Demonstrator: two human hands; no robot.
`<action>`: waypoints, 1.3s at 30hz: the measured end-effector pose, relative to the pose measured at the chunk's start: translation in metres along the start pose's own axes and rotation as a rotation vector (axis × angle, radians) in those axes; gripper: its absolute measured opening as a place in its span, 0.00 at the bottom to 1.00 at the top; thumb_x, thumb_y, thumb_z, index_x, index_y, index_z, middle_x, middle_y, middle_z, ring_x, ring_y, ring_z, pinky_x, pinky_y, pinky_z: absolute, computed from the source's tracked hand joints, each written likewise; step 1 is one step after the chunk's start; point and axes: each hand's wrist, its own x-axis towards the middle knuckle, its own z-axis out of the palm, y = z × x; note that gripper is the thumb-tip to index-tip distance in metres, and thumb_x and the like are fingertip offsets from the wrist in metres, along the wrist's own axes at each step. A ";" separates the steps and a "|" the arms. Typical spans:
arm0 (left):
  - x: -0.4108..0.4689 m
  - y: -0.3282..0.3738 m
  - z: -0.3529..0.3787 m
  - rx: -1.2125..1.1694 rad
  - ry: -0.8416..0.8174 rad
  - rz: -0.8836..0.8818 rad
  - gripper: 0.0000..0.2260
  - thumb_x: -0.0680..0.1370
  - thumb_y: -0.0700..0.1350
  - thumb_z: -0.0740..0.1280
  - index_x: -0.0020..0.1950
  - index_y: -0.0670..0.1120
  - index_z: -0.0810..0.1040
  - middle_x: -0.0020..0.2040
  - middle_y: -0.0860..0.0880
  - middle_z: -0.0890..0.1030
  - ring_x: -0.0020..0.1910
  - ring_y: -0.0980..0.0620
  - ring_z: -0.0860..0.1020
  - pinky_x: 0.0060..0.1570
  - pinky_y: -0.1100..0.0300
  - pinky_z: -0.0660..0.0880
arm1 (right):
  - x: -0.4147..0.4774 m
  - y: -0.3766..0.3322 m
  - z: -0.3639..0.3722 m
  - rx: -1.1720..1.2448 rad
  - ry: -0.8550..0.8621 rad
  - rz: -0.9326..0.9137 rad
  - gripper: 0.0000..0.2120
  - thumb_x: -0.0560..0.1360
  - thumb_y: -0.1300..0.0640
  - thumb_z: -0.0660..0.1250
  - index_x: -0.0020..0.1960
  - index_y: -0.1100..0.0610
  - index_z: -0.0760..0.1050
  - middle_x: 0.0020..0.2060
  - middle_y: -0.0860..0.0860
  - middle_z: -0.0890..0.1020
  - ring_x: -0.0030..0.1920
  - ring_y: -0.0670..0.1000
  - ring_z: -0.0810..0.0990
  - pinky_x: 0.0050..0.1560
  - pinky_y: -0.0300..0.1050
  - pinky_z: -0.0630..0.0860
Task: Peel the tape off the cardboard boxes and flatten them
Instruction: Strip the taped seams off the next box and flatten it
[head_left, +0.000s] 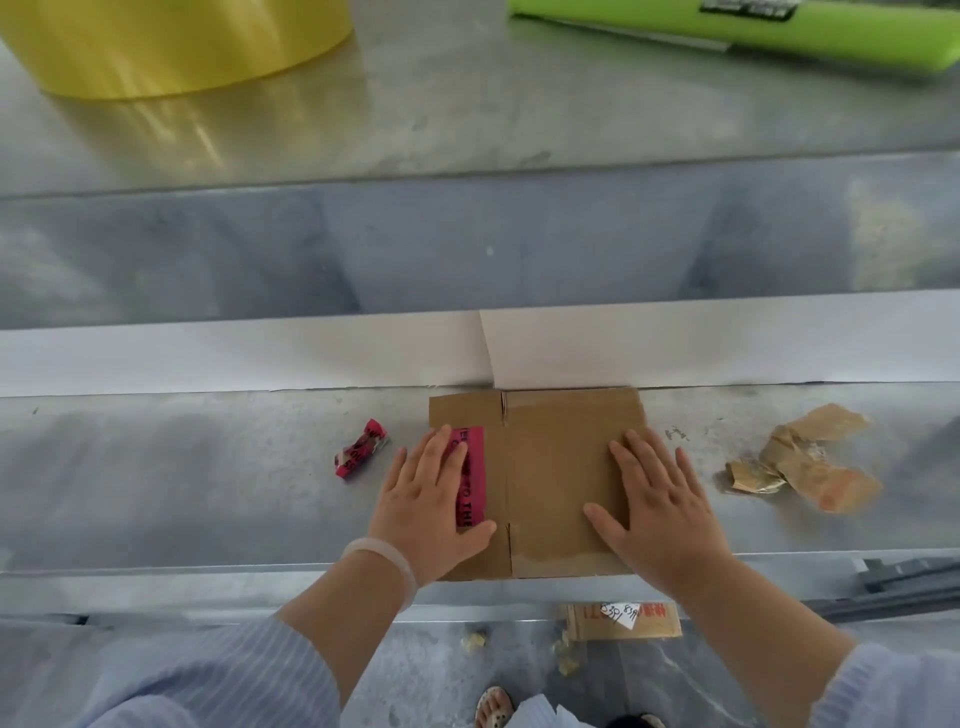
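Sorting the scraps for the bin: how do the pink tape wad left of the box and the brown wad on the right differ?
The pink tape wad carries black lettering; the brown tape wad looks plain. The pink one is the smaller and more tightly rolled; the brown one sprawls in loose folds. Both lie crumpled on the metal table, untouched by either hand.

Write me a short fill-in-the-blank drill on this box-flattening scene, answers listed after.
1. Both hands press down on a ____ cardboard box.
2. The strip of tape on the box lies partly under the ____ hand.
3. The crumpled pink tape lies on the table to the ____ of the box.
4. The right hand rests palm ____.

Answers: flattened; left; left; down
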 end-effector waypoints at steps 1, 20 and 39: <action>0.002 0.005 0.001 -0.017 0.014 0.032 0.44 0.69 0.72 0.42 0.79 0.49 0.41 0.79 0.50 0.38 0.77 0.50 0.39 0.75 0.51 0.36 | 0.003 -0.006 0.001 0.020 -0.011 -0.020 0.44 0.69 0.27 0.34 0.79 0.49 0.41 0.79 0.48 0.42 0.76 0.47 0.34 0.76 0.50 0.33; -0.018 -0.010 0.017 -0.080 -0.136 -0.070 0.40 0.62 0.78 0.29 0.72 0.66 0.31 0.76 0.51 0.31 0.77 0.49 0.36 0.74 0.47 0.35 | -0.011 0.005 0.016 0.003 -0.072 0.117 0.52 0.60 0.27 0.16 0.77 0.51 0.31 0.78 0.50 0.36 0.76 0.48 0.33 0.74 0.52 0.29; -0.041 0.033 -0.008 -0.779 0.083 -0.255 0.29 0.74 0.53 0.71 0.73 0.61 0.64 0.76 0.55 0.52 0.74 0.53 0.54 0.75 0.53 0.55 | -0.023 0.015 0.000 0.200 -0.089 0.175 0.43 0.73 0.28 0.46 0.79 0.51 0.39 0.79 0.49 0.46 0.77 0.50 0.35 0.74 0.55 0.30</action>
